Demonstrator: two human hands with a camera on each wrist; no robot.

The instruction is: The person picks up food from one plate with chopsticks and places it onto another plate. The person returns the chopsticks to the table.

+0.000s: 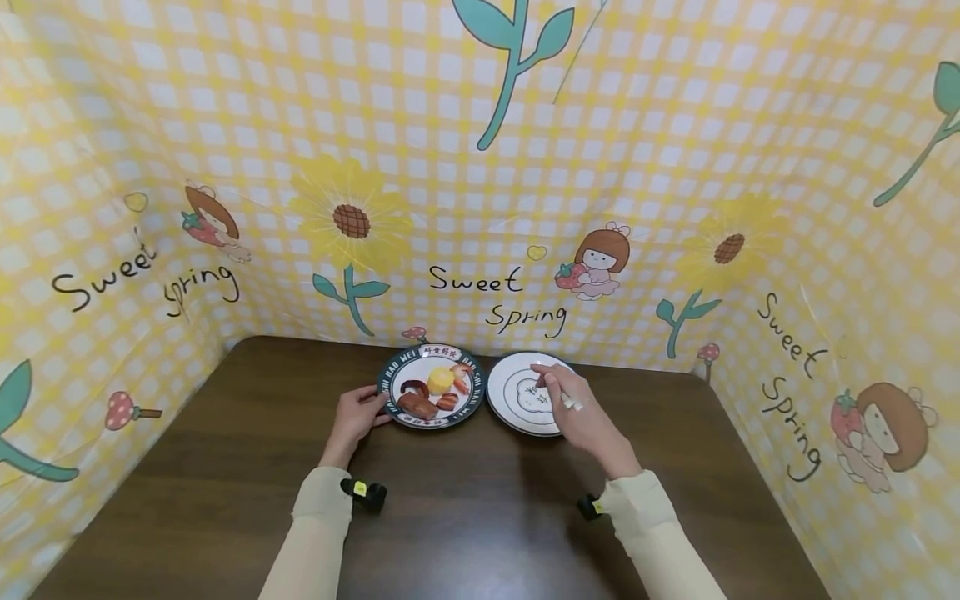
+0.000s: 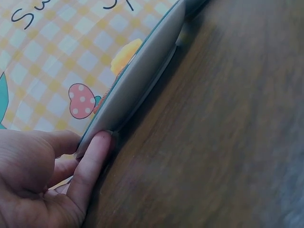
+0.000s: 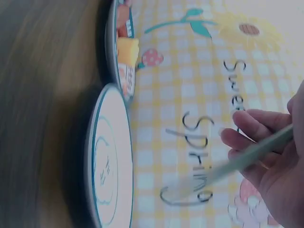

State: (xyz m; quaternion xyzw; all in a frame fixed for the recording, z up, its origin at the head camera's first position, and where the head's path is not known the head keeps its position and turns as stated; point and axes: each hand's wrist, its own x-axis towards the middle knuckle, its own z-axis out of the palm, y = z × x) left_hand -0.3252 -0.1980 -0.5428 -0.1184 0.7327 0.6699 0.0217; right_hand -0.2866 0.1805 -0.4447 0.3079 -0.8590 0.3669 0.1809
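My left hand (image 1: 358, 417) grips the left edge of a plate (image 1: 390, 365) with a dark green lettered rim. In the left wrist view the fingers (image 2: 97, 152) pinch that edge from above and below. On the plate sit a yellow dome-shaped piece (image 1: 440, 381), brown meat-like pieces (image 1: 417, 406) and reddish slices. Over the right side of a white plate (image 1: 510, 387) with a line drawing hovers my right hand (image 1: 581, 412). It holds a slim pale-green stick-like utensil (image 3: 247, 156), whose far end is blurred in the right wrist view.
A brown wooden table (image 1: 450, 517) carries both plates, side by side near its back edge. Yellow checked cloth (image 1: 465, 208) with printed flowers and figures hangs behind the table and along both sides. Each wrist wears a black camera band (image 1: 367, 495).
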